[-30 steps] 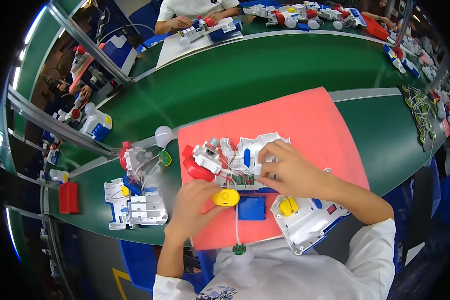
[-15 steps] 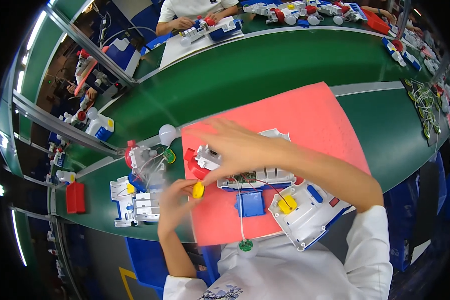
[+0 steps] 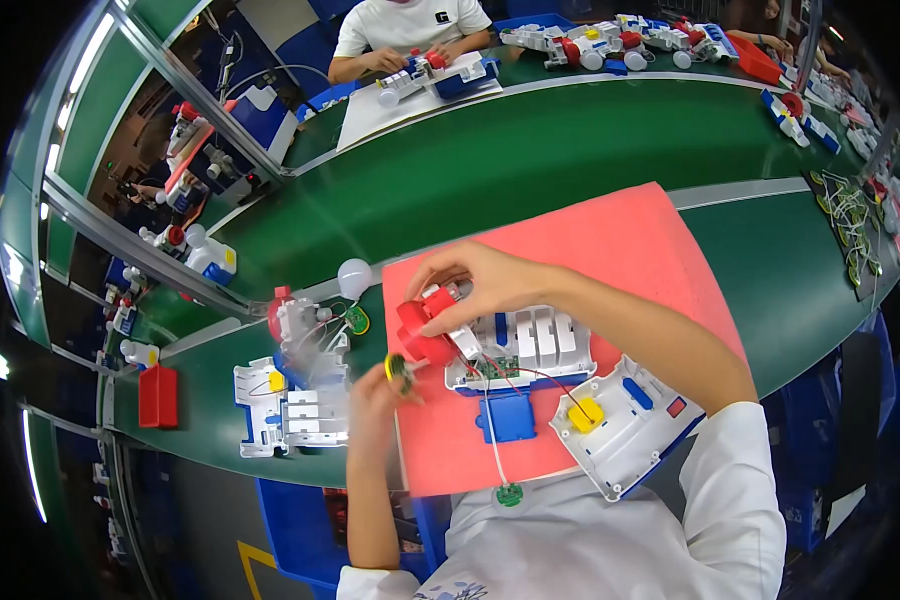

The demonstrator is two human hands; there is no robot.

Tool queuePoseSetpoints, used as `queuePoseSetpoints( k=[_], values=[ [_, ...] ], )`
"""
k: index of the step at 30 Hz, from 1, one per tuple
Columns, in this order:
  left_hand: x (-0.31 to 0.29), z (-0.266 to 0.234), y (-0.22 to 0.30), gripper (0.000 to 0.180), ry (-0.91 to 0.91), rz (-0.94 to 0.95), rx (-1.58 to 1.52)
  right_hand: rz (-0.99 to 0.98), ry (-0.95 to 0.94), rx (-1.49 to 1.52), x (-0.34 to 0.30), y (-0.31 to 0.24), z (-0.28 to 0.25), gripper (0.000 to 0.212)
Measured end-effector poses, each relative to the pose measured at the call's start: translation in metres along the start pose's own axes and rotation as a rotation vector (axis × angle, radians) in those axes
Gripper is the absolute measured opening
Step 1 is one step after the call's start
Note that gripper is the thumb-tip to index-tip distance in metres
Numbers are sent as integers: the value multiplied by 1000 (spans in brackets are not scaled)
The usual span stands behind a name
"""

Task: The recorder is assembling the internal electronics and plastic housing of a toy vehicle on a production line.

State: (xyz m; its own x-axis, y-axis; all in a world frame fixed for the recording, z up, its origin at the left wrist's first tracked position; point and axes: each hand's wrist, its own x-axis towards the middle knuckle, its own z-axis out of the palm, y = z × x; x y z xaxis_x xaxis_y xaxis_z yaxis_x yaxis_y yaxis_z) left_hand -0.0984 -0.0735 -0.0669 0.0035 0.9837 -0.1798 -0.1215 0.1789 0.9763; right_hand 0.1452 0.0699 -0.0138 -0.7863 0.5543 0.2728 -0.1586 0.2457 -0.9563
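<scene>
My left hand [image 3: 373,405], partly blurred, pinches a small round yellow-rimmed circuit board [image 3: 398,372] at the left edge of the pink foam mat [image 3: 610,230]. Above and to the right, my right hand [image 3: 490,285] grips a red and white plastic part [image 3: 425,335], its fingers curled over the top. That part sits at the left end of an open white housing [image 3: 560,340] with wires and a green board inside. Just below lies a blue square cover [image 3: 510,416]. A white shell [image 3: 620,430] with a yellow block rests at the right, joined by thin wires.
A round green board [image 3: 510,494] hangs on a white cable by the near edge. To the left lie another opened white housing [image 3: 315,410], a white bulb-shaped piece [image 3: 354,279] and a red bin [image 3: 158,397]. Across the green belt [image 3: 530,140] a person handles similar parts.
My right hand has closed on the red and white part, which has tilted and shifted. The round board in my left hand has turned from its yellow face toward edge-on. The view has shifted slightly.
</scene>
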Motion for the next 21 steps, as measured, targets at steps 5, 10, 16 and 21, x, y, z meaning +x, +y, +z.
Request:
queuePoseSetpoints(
  k=[5,10,16,21],
  values=[
    [70,11,16,31,-23,-14,-92,-51,-37,-94,-17,-20,12,45],
    [138,53,71,34,-485,-217,227,-237,-255,-576,-10,-42,52,39],
    [132,76,77,27,-508,111,309,-550,655,-1107,-26,-27,6,39],
    [83,80,88,32,-390,287,364,240,302,-325,-50,-53,4,44]
  ],
)
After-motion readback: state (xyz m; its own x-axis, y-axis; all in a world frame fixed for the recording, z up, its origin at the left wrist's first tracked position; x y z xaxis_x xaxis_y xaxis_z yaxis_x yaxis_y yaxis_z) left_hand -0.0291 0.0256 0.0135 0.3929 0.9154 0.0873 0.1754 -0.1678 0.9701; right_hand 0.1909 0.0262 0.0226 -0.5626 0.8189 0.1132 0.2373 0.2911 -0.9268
